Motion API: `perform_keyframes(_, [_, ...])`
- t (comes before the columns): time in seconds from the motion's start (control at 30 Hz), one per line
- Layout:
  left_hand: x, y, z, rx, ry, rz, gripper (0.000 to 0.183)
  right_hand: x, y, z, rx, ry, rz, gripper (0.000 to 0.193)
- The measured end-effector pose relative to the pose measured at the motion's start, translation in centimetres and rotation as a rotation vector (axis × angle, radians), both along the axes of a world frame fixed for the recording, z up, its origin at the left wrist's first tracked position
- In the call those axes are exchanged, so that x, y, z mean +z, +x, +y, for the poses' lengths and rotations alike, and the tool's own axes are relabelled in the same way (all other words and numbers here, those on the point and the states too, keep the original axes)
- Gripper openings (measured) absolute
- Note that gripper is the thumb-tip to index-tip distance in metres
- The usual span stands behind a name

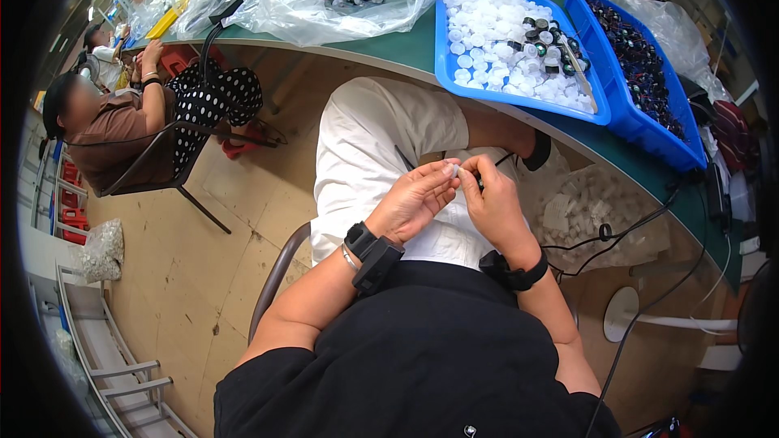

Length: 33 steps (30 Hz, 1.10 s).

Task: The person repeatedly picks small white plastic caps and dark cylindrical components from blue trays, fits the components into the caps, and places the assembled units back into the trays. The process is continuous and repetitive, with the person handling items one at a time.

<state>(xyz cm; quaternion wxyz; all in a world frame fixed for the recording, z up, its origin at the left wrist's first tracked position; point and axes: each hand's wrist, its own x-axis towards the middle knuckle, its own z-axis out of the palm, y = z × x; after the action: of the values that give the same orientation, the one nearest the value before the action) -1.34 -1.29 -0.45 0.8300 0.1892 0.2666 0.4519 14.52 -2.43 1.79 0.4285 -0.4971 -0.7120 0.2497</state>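
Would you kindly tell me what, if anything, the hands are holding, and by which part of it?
A small whitish piece is held where the left hand and right hand meet; too little of it shows to tell which part each grips.

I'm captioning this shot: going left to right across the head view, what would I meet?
Seated co-worker in brown, left hand, small whitish piece, right hand, blue bin holding dark parts.

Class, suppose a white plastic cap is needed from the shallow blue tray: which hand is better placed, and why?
Likely the right hand: it is nearer the shallow blue tray, whereas the left hand is farther left. Both meet at a small whitish piece.
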Motion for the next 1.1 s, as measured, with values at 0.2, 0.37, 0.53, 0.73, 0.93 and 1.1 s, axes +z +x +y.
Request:
perform_keyframes(0.2, [-0.5, -0.4, 0.4, 0.039, -0.003, -0.007, 0.027, -0.4, 0.9, 0.4, 0.056, -0.201, 0.074, 0.012])
perform_keyframes(0.37, [-0.5, -0.4, 0.5, 0.039, -0.030, -0.001, 0.024, 0.8, 0.9, 0.2, 0.114, -0.404, 0.227, 0.014])
perform_keyframes(0.53, [-0.2, -0.3, 0.4, 0.021, -0.072, -0.018, 0.025, 0.7, 0.9, 0.3, 0.116, -0.346, 0.291, 0.013])
perform_keyframes(0.73, [0.0, -0.1, 0.4, -0.010, -0.088, -0.040, 0.025, 1.0, 0.7, 0.1, 0.060, -0.271, 0.201, 0.010])
perform_keyframes(0.93, [0.2, 0.0, 0.3, -0.009, -0.081, -0.023, 0.025, 0.3, 0.7, 0.3, 0.013, -0.234, 0.176, 0.010])
perform_keyframes(1.1, [0.1, 0.0, 0.3, -0.010, -0.081, -0.031, 0.026, 0.4, 0.8, 0.3, 0.031, -0.243, 0.166, 0.011])
